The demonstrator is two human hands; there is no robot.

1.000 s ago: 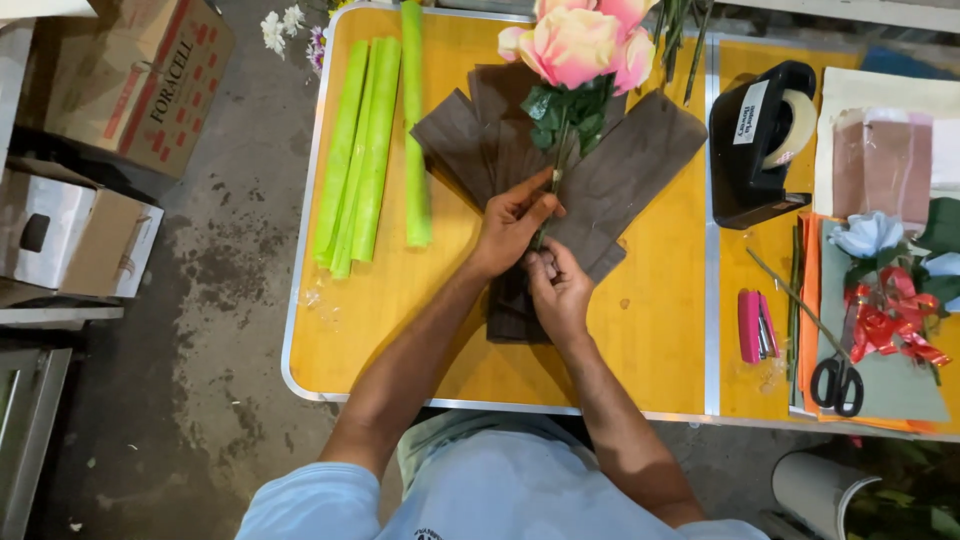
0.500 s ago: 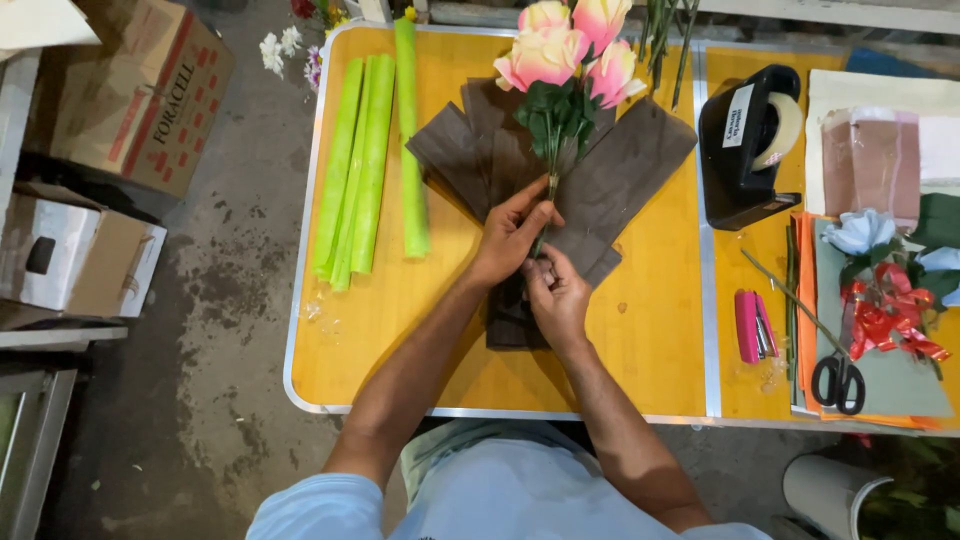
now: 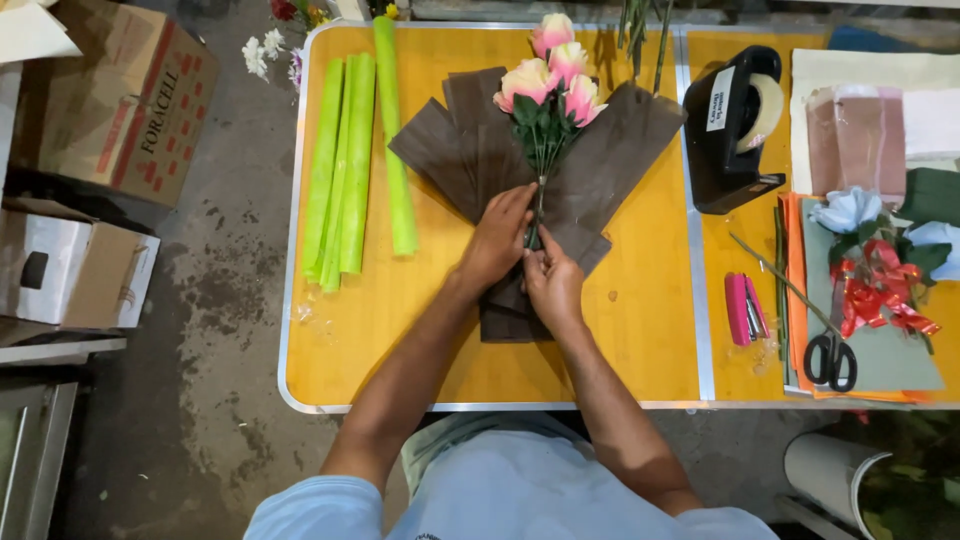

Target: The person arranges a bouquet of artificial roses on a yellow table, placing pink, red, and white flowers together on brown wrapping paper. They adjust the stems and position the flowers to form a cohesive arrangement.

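A small bunch of pink roses [image 3: 556, 72] with green stems lies on fanned sheets of dark brown wrapping paper [image 3: 620, 160] on a yellow table [image 3: 430, 350]. My left hand [image 3: 497, 240] pinches the stems low down, just left of them. My right hand [image 3: 550, 285] grips the stem ends from below, fingers closed, over the lower brown sheets. Both hands touch each other at the stems.
Green paper rolls [image 3: 345, 170] lie left of the paper. A black tape dispenser [image 3: 730, 125], a pink stapler [image 3: 742, 308], scissors [image 3: 830, 358], red ribbon [image 3: 880, 290] and folded sheets sit at the right. Cardboard boxes [image 3: 120, 90] stand on the floor at left.
The rose bunch has slid away from me up the brown paper. Both hands have stayed at the stems, shifting slightly.
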